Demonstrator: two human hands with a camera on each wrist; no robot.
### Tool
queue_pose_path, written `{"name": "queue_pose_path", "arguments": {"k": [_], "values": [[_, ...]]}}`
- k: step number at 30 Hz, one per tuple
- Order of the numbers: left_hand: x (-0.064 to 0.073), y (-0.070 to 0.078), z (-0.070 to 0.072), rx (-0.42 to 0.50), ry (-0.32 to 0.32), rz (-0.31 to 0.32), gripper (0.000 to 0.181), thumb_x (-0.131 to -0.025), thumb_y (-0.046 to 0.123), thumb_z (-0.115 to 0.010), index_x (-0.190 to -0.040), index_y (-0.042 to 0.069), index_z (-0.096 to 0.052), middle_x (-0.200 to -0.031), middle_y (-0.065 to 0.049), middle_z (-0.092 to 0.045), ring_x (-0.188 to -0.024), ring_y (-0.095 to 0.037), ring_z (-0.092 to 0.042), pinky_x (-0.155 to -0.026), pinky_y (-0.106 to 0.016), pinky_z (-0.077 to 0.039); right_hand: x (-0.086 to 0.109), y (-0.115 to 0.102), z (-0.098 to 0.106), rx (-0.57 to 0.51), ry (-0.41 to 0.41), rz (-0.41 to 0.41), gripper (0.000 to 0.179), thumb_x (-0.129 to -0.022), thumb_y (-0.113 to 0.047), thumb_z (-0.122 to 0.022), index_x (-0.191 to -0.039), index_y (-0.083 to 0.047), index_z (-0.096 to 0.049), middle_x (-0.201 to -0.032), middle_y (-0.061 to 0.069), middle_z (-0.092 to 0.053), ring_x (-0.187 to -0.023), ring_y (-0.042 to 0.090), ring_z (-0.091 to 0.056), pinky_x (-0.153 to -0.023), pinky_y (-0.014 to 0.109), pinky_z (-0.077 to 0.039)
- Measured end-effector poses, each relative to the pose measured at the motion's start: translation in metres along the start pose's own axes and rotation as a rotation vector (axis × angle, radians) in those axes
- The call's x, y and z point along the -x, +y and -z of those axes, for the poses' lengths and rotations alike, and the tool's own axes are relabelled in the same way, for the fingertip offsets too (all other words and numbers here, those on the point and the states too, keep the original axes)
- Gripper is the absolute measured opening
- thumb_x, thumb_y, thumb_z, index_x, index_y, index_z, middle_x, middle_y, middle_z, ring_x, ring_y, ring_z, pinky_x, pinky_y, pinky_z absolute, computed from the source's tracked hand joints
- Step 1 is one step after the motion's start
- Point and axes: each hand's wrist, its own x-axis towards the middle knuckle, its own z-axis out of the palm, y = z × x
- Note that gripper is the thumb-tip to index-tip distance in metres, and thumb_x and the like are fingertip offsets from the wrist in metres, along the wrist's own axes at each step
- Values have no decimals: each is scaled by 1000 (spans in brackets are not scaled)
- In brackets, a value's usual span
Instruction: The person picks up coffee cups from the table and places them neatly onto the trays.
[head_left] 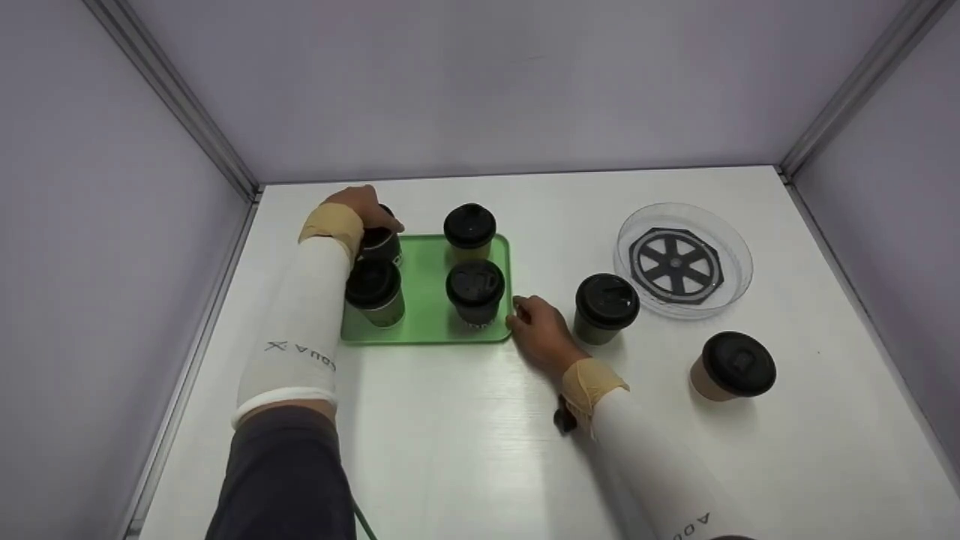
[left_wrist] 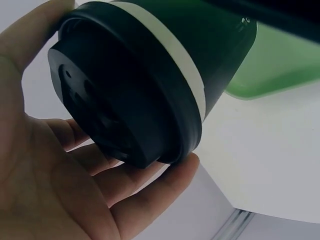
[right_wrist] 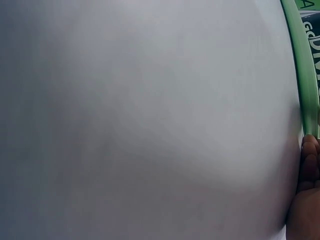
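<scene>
At the far left corner of the green tray (head_left: 426, 300), my left hand (head_left: 358, 204) holds a dark paper coffee cup (head_left: 381, 247) by its black lid. Thumb and fingers spread round the lid (left_wrist: 115, 85) in the left wrist view, and the cup looks tilted there. My right hand (head_left: 544, 334) grips the tray's right rim near its front corner. Only its fingers and the rim (right_wrist: 306, 85) show at the right wrist view's edge. The tray also bears a front left cup (head_left: 375, 289), a back right cup (head_left: 470, 229) and a front right cup (head_left: 476, 291).
Right of my right hand stands a lidded cup (head_left: 604, 307), and a brown one (head_left: 733, 365) is farther right. Behind them lies a clear round dish (head_left: 739, 281) with a black spoked disc (head_left: 676, 264). Walls (head_left: 480, 90) enclose the white table (head_left: 450, 450) at the back and sides.
</scene>
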Motion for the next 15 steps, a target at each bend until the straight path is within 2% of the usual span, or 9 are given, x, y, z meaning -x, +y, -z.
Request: {"name": "queue_pose_path", "arguments": {"k": [5, 9, 15], "values": [[-5, -4, 0, -8, -31, 11, 82, -82, 57, -67, -137, 0, -43, -127, -19, -52, -107, -33, -52, -92, -49, -44, 1, -1, -1, -29, 8, -17, 30, -98, -23, -59, -125, -8, -61, -91, 3, -53, -82, 19, -50, -73, 35, -42], [-2, -4, 1, -22, -54, 18, 92, -83, 61, -63, -146, 1, -33, -139, -21, -44, -118, -35, -47, -97, -51, -41, 3, -1, 0, -72, 12, -39, 34, -98, -23, -59, -128, -8, -60, -92, 4, -54, -84, 19, -51, -74, 36, -44], [0, -2, 1, -24, -46, 24, 94, -83, 63, -62, -148, 2, -31, -141, -21, -43, -122, -36, -46, -99, -51, -40, 4, -1, -1, -105, 15, -45, 41, -97, -22, -60, -135, -6, -57, -93, 4, -55, -86, 19, -52, -77, 35, -46]]}}
